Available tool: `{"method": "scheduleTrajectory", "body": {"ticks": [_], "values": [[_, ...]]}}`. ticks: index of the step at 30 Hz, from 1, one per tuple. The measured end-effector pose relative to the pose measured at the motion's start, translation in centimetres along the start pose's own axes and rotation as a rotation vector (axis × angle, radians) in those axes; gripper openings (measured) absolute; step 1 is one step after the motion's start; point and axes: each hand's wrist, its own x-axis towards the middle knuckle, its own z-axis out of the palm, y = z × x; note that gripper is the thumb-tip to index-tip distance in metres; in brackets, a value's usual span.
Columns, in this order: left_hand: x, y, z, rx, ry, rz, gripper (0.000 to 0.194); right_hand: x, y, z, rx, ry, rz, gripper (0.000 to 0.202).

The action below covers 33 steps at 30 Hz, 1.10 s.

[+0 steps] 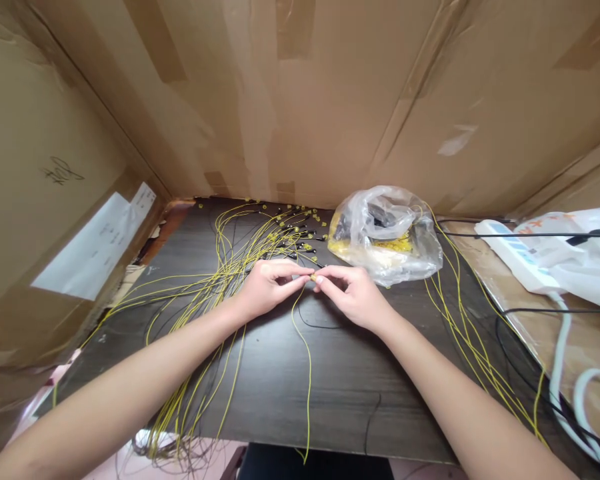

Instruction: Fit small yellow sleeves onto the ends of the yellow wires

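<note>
My left hand [274, 288] and my right hand [353, 293] meet over the middle of the dark table [275, 373]. Between their fingertips they pinch a small yellow piece [313, 277], largely covered by the fingers. A single yellow wire [309, 360] runs down from the fingertips and past the table's front edge. Left of and behind my left hand lies a spread bundle of yellow wires [230, 257] with black ends and small yellow pieces among them. Just behind my right hand sits a clear plastic bag [385, 240] holding yellow and black items.
Cardboard walls [300, 120] enclose the back and left. More yellow wires [460, 320] cross the table's right side. Farther right are a white power strip [517, 257], a white plastic bag [585, 247], a thick pale cable [560, 360] and black cables.
</note>
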Motion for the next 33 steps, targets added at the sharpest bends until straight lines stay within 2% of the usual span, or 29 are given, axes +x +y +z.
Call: {"method": "scheduleTrajectory", "body": {"ticks": [11, 24, 30, 33], "values": [[0.1, 0.1, -0.1, -0.039, -0.02, -0.022, 0.016, 0.1, 0.8, 0.2, 0.072, 0.009, 0.012, 0.027], [0.2, 0.8, -0.3, 0.067, -0.029, 0.076, 0.016, 0.3, 1.2, 0.2, 0.131, -0.006, -0.007, 0.024], [0.4, 0.9, -0.4, 0.097, -0.051, -0.004, 0.016, 0.1, 0.6, 0.0, 0.056, -0.023, 0.003, 0.024], [0.3, 1.0, -0.5, 0.152, -0.056, -0.007, 0.016, -0.1, 0.2, 0.2, -0.029, 0.014, -0.069, 0.023]]}}
